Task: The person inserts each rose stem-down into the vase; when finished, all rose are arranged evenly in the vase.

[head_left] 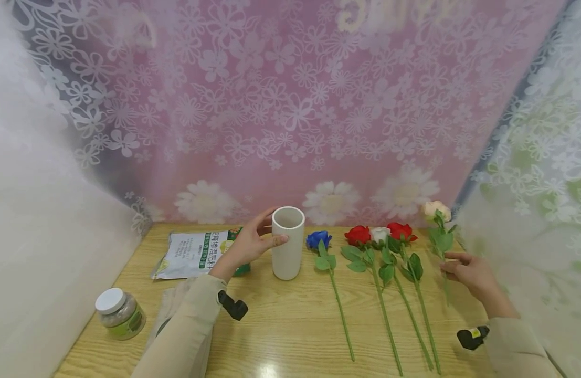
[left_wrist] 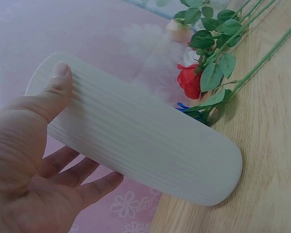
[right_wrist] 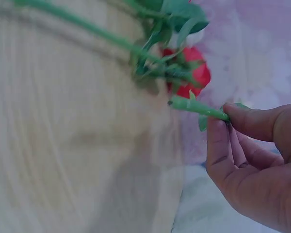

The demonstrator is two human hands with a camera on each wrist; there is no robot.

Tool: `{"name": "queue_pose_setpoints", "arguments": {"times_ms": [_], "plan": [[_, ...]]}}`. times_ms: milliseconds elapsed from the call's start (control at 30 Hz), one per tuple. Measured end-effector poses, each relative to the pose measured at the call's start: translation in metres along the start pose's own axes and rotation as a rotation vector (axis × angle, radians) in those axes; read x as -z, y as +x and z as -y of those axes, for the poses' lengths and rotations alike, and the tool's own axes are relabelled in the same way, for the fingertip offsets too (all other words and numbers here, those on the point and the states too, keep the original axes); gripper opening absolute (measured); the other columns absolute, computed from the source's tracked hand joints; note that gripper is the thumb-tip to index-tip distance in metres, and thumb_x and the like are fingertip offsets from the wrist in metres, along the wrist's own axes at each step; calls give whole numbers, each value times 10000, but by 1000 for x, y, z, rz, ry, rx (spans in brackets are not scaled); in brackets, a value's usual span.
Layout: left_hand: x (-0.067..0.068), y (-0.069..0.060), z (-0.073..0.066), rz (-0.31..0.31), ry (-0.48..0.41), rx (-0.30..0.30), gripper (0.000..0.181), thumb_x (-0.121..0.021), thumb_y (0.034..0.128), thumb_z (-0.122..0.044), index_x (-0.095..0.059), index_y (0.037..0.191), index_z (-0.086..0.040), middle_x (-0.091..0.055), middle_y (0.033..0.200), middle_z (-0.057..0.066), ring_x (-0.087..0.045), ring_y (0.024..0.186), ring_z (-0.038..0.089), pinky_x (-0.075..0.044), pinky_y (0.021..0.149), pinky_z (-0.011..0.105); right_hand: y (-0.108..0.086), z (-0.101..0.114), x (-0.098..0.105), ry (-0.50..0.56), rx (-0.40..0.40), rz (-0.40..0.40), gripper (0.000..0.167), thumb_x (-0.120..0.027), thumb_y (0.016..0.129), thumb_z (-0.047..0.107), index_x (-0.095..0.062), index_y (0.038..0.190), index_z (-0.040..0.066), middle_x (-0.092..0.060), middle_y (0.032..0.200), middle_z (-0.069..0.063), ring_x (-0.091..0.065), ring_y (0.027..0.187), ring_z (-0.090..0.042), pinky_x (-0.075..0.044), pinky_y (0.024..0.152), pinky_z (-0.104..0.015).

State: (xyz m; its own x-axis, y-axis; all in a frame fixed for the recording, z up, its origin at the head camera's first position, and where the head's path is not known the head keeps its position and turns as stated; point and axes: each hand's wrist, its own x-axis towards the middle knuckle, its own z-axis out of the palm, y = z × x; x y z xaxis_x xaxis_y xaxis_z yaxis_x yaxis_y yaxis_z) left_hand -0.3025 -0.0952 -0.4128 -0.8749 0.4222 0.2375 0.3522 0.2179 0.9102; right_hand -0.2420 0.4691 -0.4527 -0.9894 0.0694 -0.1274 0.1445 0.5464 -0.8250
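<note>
A white ribbed vase (head_left: 287,252) stands upright on the table. My left hand (head_left: 250,242) grips it near the rim, thumb in front and fingers around the far side; the left wrist view shows this hand (left_wrist: 43,145) on the vase (left_wrist: 145,131). At the right, my right hand (head_left: 474,277) pinches the green stem of a pale peach rose (head_left: 436,211), bloom up and raised off the table. In the right wrist view the cut end of that stem (right_wrist: 196,107) pokes out from between thumb and fingers of the hand (right_wrist: 257,150).
Between the hands lie a blue rose (head_left: 318,240), two red roses (head_left: 358,235) and a white rose (head_left: 379,234), stems toward me. Left are a fertilizer bag (head_left: 188,254), a lidded jar (head_left: 121,314) and a grey cloth item (head_left: 202,352). A flowered curtain (head_left: 290,105) hangs behind.
</note>
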Motion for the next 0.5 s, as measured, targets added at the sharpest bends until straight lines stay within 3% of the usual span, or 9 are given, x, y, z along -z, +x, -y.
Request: {"name": "queue_pose_setpoints", "arguments": {"times_ms": [100, 167, 367, 500], "plan": [[0, 0, 0, -2, 0, -1, 820, -796, 972, -246, -347, 1656, -290, -532, 1563, 151, -554, 1420, 412, -527, 1109, 604, -1, 12, -2, 72, 11, 16, 672, -570, 1103, 183, -265, 1563, -199, -682, 1054, 167, -686, 891, 84, -641, 882, -259], [1, 1, 0, -3, 0, 0, 817, -797, 971, -248, -351, 1654, -292, -536, 1558, 152, -556, 1418, 413, -528, 1106, 606, -1, 19, -5, 125, 17, 29, 700, -575, 1104, 195, -233, 1576, -193, -628, 1027, 220, -677, 916, 89, -631, 889, -228], [0, 0, -2, -6, 3, 11, 828, -800, 967, -271, -344, 1658, -283, -540, 1553, 149, -562, 1415, 404, -520, 1118, 603, 0, 42, -14, 227, 50, 60, 708, -558, 1111, 161, -170, 1590, -188, -606, 1078, 188, -687, 961, 58, -623, 911, -223], [0, -1, -4, -8, 8, 16, 823, -797, 970, -265, -345, 1658, -282, -543, 1550, 147, -563, 1415, 401, -515, 1124, 601, -1, 62, -22, 269, 76, 54, 674, -579, 1102, 156, -224, 1581, -156, -623, 1070, 156, -694, 957, 14, -628, 916, -244]]}}
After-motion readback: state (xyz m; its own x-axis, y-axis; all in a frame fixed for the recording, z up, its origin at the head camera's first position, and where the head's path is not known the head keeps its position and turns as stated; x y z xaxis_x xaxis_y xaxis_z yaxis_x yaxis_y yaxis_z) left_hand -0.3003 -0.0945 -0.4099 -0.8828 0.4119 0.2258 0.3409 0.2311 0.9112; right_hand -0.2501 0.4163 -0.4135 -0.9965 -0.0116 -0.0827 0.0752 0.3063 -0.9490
